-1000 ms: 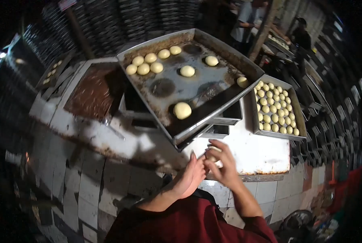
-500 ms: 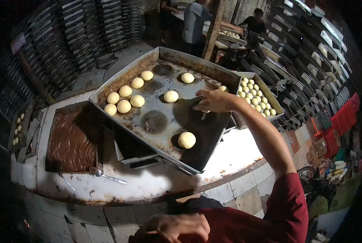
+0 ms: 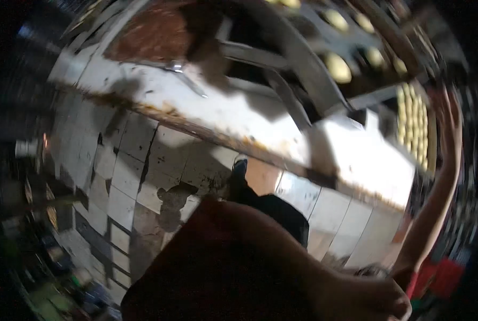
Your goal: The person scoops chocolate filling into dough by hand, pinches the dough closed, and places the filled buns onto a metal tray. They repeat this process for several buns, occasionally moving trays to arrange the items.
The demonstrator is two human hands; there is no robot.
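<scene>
Head view, heavily blurred and tilted. Right hand (image 3: 449,109): raised at about 3 o'clock of the frame on an outstretched forearm, at the right edge of the small tray of dough balls (image 3: 414,132); the blur hides its fingers, so whether they are spread, closed or pinching anything cannot be told, nor whether it touches the tray. Left hand (image 3: 365,299): low at about 5 o'clock, close to the camera beside the dark red sleeve (image 3: 217,267), well apart from both trays; it appears loosely closed with nothing seen in it, though its grip cannot be told for certain. Small tray: rows of pale yellow dough balls, lying on the white worktop (image 3: 357,155) at about 2 o'clock, immediately left of the right hand. Large metal tray (image 3: 303,75): at 12 to 1 o'clock, tilted, carrying several larger dough rounds (image 3: 337,67), up and left of the right hand. Brown filling pan (image 3: 153,32): at about 11 o'clock, with a metal utensil (image 3: 188,80) on the worktop just below it. Tiled counter front (image 3: 137,160): white tiles, cracked and chipped, from 9 o'clock to the centre
</scene>
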